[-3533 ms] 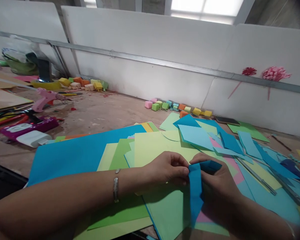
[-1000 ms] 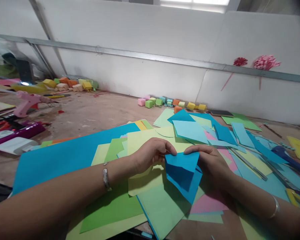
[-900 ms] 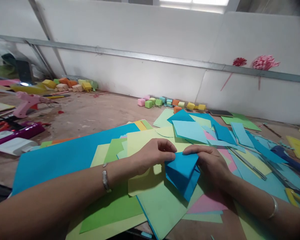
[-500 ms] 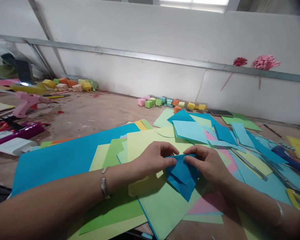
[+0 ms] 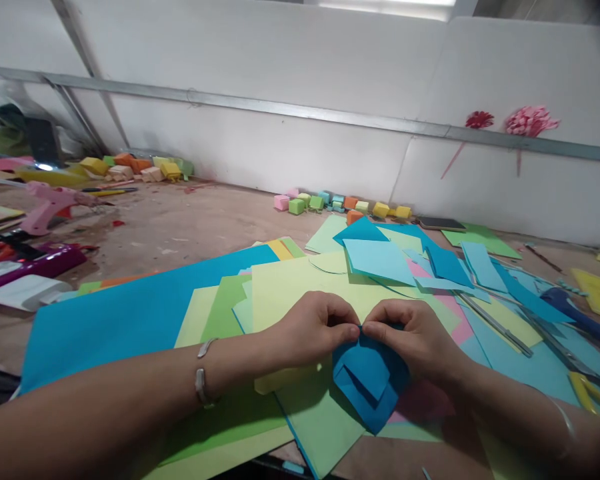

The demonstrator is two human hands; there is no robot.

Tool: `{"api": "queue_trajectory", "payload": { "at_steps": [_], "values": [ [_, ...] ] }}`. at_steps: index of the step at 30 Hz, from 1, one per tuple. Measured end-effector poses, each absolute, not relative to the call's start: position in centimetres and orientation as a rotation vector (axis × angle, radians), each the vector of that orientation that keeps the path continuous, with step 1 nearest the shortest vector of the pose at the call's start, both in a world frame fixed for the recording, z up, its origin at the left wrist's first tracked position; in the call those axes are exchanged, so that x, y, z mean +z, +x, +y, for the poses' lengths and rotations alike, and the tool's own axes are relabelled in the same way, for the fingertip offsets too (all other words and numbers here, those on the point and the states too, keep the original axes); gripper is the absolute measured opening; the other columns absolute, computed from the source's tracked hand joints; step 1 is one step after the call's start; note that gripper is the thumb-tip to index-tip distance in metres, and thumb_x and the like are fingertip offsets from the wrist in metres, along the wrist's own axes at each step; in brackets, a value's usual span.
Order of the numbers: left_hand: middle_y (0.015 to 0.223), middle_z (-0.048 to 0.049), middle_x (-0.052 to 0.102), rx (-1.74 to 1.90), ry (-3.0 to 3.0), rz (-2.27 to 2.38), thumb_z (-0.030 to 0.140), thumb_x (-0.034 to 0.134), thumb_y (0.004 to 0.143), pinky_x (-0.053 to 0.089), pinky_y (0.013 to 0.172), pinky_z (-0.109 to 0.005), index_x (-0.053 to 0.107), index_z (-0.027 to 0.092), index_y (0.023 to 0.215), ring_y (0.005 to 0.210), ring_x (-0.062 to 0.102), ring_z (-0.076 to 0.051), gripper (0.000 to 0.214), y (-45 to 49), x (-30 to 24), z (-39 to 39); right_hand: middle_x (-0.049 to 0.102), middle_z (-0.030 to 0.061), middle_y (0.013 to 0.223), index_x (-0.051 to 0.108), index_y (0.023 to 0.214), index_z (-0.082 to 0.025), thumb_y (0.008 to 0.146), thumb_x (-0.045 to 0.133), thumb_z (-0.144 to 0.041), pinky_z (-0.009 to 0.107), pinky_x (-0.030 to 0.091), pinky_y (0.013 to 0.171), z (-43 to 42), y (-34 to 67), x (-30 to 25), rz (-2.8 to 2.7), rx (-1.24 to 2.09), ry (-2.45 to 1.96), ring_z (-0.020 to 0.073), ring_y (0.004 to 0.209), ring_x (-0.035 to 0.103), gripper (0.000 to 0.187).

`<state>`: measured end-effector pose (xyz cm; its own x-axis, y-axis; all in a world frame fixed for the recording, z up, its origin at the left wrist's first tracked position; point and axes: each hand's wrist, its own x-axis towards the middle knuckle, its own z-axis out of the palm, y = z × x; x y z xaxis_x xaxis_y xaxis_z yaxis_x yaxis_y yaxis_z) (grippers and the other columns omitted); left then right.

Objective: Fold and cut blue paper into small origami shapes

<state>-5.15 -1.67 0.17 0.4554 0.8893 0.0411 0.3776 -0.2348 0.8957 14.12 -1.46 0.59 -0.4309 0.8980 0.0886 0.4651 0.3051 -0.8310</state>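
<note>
A folded piece of blue paper (image 5: pixel 367 377) hangs between my hands, tilted above a heap of coloured sheets. My left hand (image 5: pixel 323 327) pinches its top edge between thumb and fingers. Close beside it, my right hand (image 5: pixel 413 333) pinches the same edge, and the two thumbs nearly touch. A loose flap stands out on the front of the blue paper. Under it lie a pale green sheet (image 5: pixel 320 427) and a pale yellow sheet (image 5: pixel 290 287).
A large blue sheet (image 5: pixel 115 320) spreads to the left, near a pink glue gun (image 5: pixel 47 207) and a white adapter (image 5: pixel 27 292). Yellow-handled scissors (image 5: pixel 583 390) and tweezers (image 5: pixel 497 323) lie right. Small paper cubes (image 5: pixel 297 206) line the wall.
Both hands have moved slightly lower and closer together along the top edge of the blue paper. The paper has turned and bulges more, with its front flap showing more clearly.
</note>
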Motion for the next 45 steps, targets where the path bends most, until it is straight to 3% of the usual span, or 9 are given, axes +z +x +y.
{"api": "queue_trajectory", "payload": {
  "at_steps": [8, 16, 20, 24, 28, 33, 38, 41, 45],
  "values": [
    [0.059, -0.0002, 0.062, 0.725, 1.67, 1.173, 0.03, 0.066, 0.066, 0.039, 0.053, -0.021, 0.071, 0.014, 0.065, 0.057, 0.05, -0.012, 0.018, -5.9, -0.3, 0.2, 0.055, 0.0001, 0.057, 0.067, 0.062, -0.017, 0.074, 0.063, -0.045, 0.024, 0.035, 0.047, -0.5, 14.5, 0.2, -1.858, 1.139, -1.35, 0.0113, 0.054, 0.043, 0.031],
    [0.052, 0.0029, 0.051, 0.669, 1.544, 1.134, 0.036, 0.067, 0.065, 0.029, 0.048, -0.023, 0.069, 0.013, 0.065, 0.049, 0.039, -0.009, 0.023, -6.0, 0.8, -0.1, 0.05, -0.0013, 0.055, 0.065, 0.06, -0.017, 0.072, 0.069, -0.05, 0.024, 0.032, 0.047, -0.5, 14.8, -0.2, -1.73, 1.272, -1.291, 0.0101, 0.052, 0.04, 0.035],
    [0.058, 0.0039, 0.045, 0.808, 1.351, 1.018, 0.029, 0.062, 0.066, 0.028, 0.05, -0.024, 0.067, 0.013, 0.082, 0.052, 0.036, -0.008, 0.023, -6.1, 1.0, 0.1, 0.051, -0.0028, 0.057, 0.064, 0.07, -0.017, 0.073, 0.07, -0.056, 0.022, 0.031, 0.046, 0.3, 15.0, -0.9, -1.493, 1.389, -1.304, 0.0086, 0.05, 0.04, 0.04],
    [0.075, -0.0005, 0.052, 0.906, 1.293, 0.902, 0.012, 0.052, 0.054, 0.036, 0.055, -0.025, 0.061, 0.015, 0.1, 0.062, 0.046, -0.012, 0.048, -6.3, 0.5, 0.3, 0.048, -0.0039, 0.056, 0.065, 0.073, -0.017, 0.078, 0.068, -0.055, 0.022, 0.03, 0.045, 0.4, 15.1, -1.0, -1.42, 1.374, -1.287, 0.0076, 0.048, 0.037, 0.038],
    [0.082, -0.0009, 0.051, 0.87, 1.332, 0.952, 0.011, 0.055, 0.056, 0.039, 0.053, -0.025, 0.056, 0.018, 0.116, 0.067, 0.052, -0.014, 0.06, -6.4, 0.5, 0.2, 0.061, 0.0025, 0.067, 0.071, 0.087, -0.015, 0.08, 0.066, -0.055, 0.024, 0.035, 0.049, 0.3, 15.2, -1.0, -1.449, 1.377, -1.308, 0.0107, 0.054, 0.048, 0.041],
    [0.082, -0.0071, 0.062, 0.744, 1.281, 1.076, 0.006, 0.048, 0.05, 0.043, 0.058, -0.027, 0.068, 0.011, 0.094, 0.069, 0.055, -0.016, 0.048, -6.1, 0.8, 0.0, 0.071, 0.0089, 0.094, 0.072, 0.106, -0.017, 0.08, 0.065, -0.058, 0.029, 0.046, 0.061, 0.0, 15.1, -0.6, -1.529, 1.303, -1.37, 0.0184, 0.076, 0.06, 0.049],
    [0.08, -0.0056, 0.066, 0.787, 1.267, 1.205, 0.005, 0.053, 0.057, 0.043, 0.061, -0.027, 0.071, 0.011, 0.09, 0.064, 0.054, -0.013, 0.038, -5.7, 1.1, -0.1, 0.069, 0.0096, 0.104, 0.059, 0.13, -0.021, 0.082, 0.061, -0.06, 0.034, 0.05, 0.073, -0.2, 15.5, -0.5, -1.621, 1.416, -1.209, 0.0235, 0.091, 0.063, 0.062],
    [0.073, -0.0031, 0.063, 0.846, 1.191, 1.193, 0.012, 0.059, 0.066, 0.042, 0.061, -0.026, 0.072, 0.011, 0.089, 0.061, 0.051, -0.012, 0.027, -5.7, 1.2, 0.1, 0.065, 0.0087, 0.116, 0.051, 0.138, -0.025, 0.075, 0.071, -0.05, 0.036, 0.051, 0.08, -0.1, 15.8, -0.7, -1.64, 1.463, -1.075, 0.0248, 0.1, 0.062, 0.07],
    [0.064, 0.0013, 0.055, 0.899, 1.235, 1.157, 0.028, 0.063, 0.075, 0.038, 0.056, -0.024, 0.068, 0.013, 0.086, 0.057, 0.047, -0.01, 0.019, -5.8, 0.8, 0.2, 0.063, 0.0094, 0.115, 0.048, 0.137, -0.024, 0.073, 0.071, -0.036, 0.035, 0.053, 0.074, -0.1, 15.5, -0.7, -1.709, 1.397, -1.152, 0.0244, 0.095, 0.063, 0.069]
  ]
}}
